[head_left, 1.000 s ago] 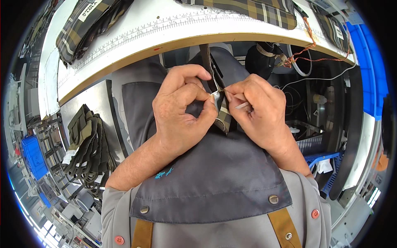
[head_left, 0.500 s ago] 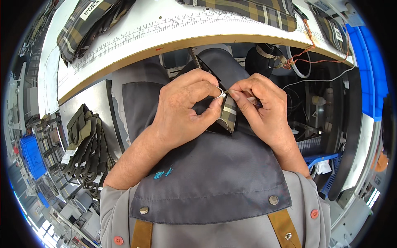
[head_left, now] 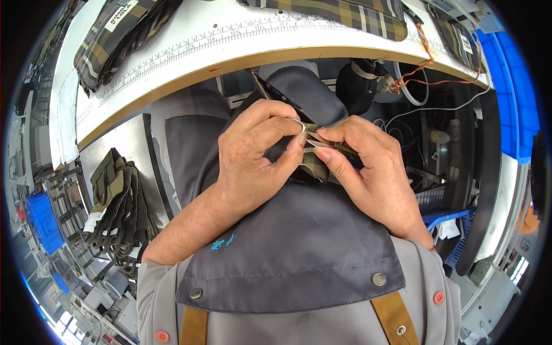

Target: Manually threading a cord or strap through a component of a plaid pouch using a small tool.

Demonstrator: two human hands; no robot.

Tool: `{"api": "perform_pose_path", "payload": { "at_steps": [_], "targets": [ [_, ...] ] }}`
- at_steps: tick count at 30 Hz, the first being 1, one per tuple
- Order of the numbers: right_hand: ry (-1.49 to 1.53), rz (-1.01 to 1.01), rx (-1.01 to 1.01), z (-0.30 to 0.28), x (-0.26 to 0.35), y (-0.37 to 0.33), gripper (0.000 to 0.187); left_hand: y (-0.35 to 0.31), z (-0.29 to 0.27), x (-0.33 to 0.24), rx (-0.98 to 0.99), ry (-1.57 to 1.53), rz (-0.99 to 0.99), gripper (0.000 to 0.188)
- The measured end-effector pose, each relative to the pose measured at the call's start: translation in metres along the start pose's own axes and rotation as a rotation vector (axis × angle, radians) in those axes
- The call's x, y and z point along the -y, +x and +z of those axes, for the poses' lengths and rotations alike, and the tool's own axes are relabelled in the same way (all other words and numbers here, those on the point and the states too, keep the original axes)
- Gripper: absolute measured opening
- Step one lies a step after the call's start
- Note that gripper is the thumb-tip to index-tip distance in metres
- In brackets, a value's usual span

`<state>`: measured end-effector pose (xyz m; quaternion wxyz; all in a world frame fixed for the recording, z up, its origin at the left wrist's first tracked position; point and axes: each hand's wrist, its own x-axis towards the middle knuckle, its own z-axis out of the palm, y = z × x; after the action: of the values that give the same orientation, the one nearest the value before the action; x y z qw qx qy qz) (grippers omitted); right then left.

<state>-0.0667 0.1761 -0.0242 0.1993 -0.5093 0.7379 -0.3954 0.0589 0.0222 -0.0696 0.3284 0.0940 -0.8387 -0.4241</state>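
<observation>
A person's bare left forearm (head_left: 187, 224) and right forearm (head_left: 408, 215) angle inward, the fingertips of both hands almost meeting. The left hand (head_left: 253, 150) curls, its thumb (head_left: 287, 164) and forefinger (head_left: 280, 126) forming a pinch; opposite, the right hand (head_left: 371, 158) bends its index finger (head_left: 342, 132) above an outstretched right thumb (head_left: 338, 164).

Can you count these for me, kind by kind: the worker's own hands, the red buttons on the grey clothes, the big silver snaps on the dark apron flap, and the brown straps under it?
Hands: 2
Red buttons: 2
Big silver snaps: 2
Brown straps: 2
Total: 8
</observation>
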Motion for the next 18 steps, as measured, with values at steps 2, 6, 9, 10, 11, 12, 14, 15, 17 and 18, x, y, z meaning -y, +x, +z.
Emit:
{"api": "perform_pose_path", "payload": {
  "at_steps": [2, 6, 9, 10, 11, 12, 14, 15, 17, 18],
  "targets": [
    [-0.008, 0.002, -0.004, 0.0005, 0.0, 0.0002, 0.019, -0.0011, 0.0002, 0.0003, -0.011, 0.023, 0.03, 0.017],
    [-0.023, 0.0, -0.031, 0.002, 0.0017, -0.0004, 0.019, -0.0008, -0.0007, -0.0015, -0.008, 0.023, 0.013, 0.017],
    [-0.011, -0.003, -0.033, 0.0022, 0.0015, -0.0002, 0.019, -0.0005, 0.0001, -0.0021, -0.011, 0.012, -0.002, 0.017],
    [-0.011, -0.003, -0.034, 0.0024, 0.0012, 0.0001, 0.019, -0.0006, 0.0005, -0.0019, -0.014, 0.014, 0.002, 0.017],
    [-0.012, -0.004, -0.033, 0.0027, 0.001, 0.0004, 0.019, -0.0007, 0.0006, -0.0019, -0.017, 0.017, 0.004, 0.017],
    [-0.012, -0.005, -0.032, 0.0029, 0.0008, 0.0006, 0.019, -0.0008, 0.0007, -0.0018, -0.016, 0.018, 0.004, 0.017],
    [-0.019, -0.006, -0.032, 0.0029, 0.0006, 0.0001, 0.019, -0.001, 0.0007, -0.0015, -0.022, 0.029, 0.014, 0.017],
    [-0.028, -0.008, -0.033, 0.0029, 0.0006, -0.0001, 0.019, -0.0012, 0.0008, -0.0015, -0.021, 0.029, 0.013, 0.017],
    [-0.028, -0.004, -0.036, 0.0041, 0.0014, 0.0008, 0.019, -0.0016, 0.0016, -0.0015, -0.029, 0.032, 0.007, 0.018],
    [-0.028, 0.0, -0.039, 0.0044, 0.0015, 0.0012, 0.019, -0.0017, 0.0018, -0.001, -0.028, 0.032, 0.007, 0.018]
  ]
}}
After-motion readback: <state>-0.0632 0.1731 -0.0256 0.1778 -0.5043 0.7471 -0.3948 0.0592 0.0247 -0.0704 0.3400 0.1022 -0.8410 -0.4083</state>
